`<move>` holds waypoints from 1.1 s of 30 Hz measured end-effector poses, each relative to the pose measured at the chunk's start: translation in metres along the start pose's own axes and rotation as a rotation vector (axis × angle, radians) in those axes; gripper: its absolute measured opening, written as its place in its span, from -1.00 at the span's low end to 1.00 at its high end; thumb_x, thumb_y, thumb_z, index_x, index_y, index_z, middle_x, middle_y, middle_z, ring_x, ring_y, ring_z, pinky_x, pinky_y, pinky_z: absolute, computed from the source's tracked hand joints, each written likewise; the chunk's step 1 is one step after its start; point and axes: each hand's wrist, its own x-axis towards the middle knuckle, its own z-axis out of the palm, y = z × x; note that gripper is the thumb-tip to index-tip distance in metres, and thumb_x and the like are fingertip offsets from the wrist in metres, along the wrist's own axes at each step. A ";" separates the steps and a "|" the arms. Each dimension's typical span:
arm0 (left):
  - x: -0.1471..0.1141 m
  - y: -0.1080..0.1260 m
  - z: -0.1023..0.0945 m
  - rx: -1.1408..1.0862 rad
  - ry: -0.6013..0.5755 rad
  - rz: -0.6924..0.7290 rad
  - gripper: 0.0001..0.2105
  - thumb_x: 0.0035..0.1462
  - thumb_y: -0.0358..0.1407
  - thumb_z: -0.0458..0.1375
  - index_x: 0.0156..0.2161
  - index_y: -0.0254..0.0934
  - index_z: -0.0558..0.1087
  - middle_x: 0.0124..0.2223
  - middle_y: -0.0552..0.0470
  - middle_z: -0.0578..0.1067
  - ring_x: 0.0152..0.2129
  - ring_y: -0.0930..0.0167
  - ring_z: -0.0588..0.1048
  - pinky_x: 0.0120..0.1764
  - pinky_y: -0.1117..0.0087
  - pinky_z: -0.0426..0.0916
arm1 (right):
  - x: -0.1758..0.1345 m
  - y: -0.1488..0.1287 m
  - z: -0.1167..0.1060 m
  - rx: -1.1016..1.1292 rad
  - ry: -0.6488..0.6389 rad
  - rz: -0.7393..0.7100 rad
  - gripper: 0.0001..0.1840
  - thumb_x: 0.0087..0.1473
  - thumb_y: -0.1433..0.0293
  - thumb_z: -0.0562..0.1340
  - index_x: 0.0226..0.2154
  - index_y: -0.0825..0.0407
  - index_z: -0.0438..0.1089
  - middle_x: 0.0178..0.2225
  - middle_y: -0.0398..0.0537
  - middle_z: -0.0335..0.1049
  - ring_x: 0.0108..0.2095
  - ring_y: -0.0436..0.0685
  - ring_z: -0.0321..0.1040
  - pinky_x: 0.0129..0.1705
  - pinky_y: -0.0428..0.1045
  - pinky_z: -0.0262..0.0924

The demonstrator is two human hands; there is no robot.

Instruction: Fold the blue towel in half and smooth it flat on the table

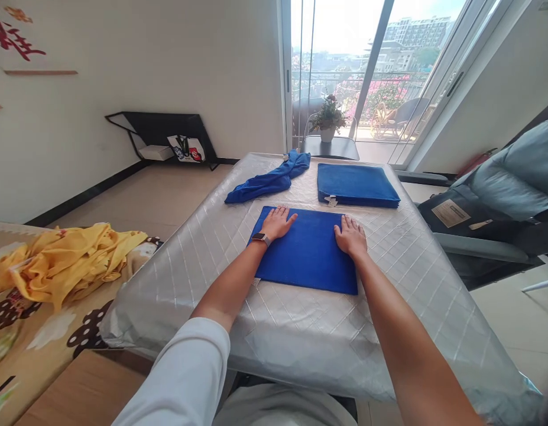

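A blue cloth (307,254), folded into a flat rectangle, lies in front of me on the silver quilted table cover (203,278). My left hand (278,223) rests flat near its far left corner, fingers stretched out. Over the far right corner lies my right hand (351,236), palm down with the fingers extended. Beyond it sits a neat stack of folded blue cloths (357,182), with a white tag at its front edge. To the left of that stack a crumpled blue cloth (271,179) stretches diagonally across the cover.
Yellow fabric (74,257) is heaped on the patterned bedding at the left. A grey chair (482,245) with clothing on it stands close to the table's right side. A potted plant (328,118) stands on a chair by the glass door. A black rack (171,133) leans by the wall.
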 end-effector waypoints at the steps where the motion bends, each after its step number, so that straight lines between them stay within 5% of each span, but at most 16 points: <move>1: -0.001 -0.012 -0.001 0.003 0.012 -0.029 -0.23 0.44 0.11 -0.39 0.48 -0.43 0.05 0.52 -0.19 0.05 0.47 0.23 -0.02 0.45 0.12 -0.18 | 0.000 0.000 0.000 -0.004 0.007 -0.001 -0.24 0.43 0.13 -0.23 0.51 0.15 -0.14 0.54 0.00 -0.24 0.51 0.18 -0.28 0.50 0.17 -0.34; 5: -0.001 -0.036 0.003 0.001 0.053 -0.065 -0.21 0.43 0.13 -0.37 0.48 -0.45 0.03 0.52 -0.19 0.03 0.47 0.24 -0.04 0.46 0.13 -0.21 | 0.001 0.000 0.000 0.002 0.013 0.002 -0.24 0.43 0.13 -0.22 0.51 0.16 -0.15 0.54 0.00 -0.24 0.51 0.19 -0.27 0.50 0.17 -0.35; 18: -0.003 -0.031 0.000 0.002 0.046 -0.085 -0.22 0.40 0.14 -0.34 0.49 -0.36 0.05 0.53 -0.10 0.03 0.48 0.26 -0.06 0.47 0.14 -0.22 | 0.017 -0.003 -0.009 -0.098 -0.104 0.005 -0.25 0.43 0.14 -0.20 0.51 0.15 -0.16 0.54 0.04 -0.28 0.52 0.23 -0.29 0.49 0.22 -0.31; 29: 0.002 -0.034 -0.002 -0.015 0.013 -0.084 -0.28 0.44 0.07 -0.32 0.49 -0.36 0.04 0.53 -0.10 0.01 0.48 0.27 -0.06 0.46 0.14 -0.21 | 0.017 0.000 0.005 0.014 0.012 0.015 -0.24 0.44 0.11 -0.23 0.51 0.18 -0.16 0.54 0.05 -0.25 0.52 0.18 -0.30 0.50 0.18 -0.39; 33: 0.009 -0.055 -0.013 -0.058 -0.020 -0.239 -0.37 0.47 -0.05 -0.32 0.46 -0.32 0.11 0.52 -0.13 0.06 0.46 0.22 0.01 0.42 0.06 -0.04 | 0.016 -0.002 0.004 0.051 0.021 0.014 -0.23 0.43 0.12 -0.21 0.51 0.19 -0.13 0.54 0.01 -0.24 0.51 0.20 -0.28 0.50 0.19 -0.39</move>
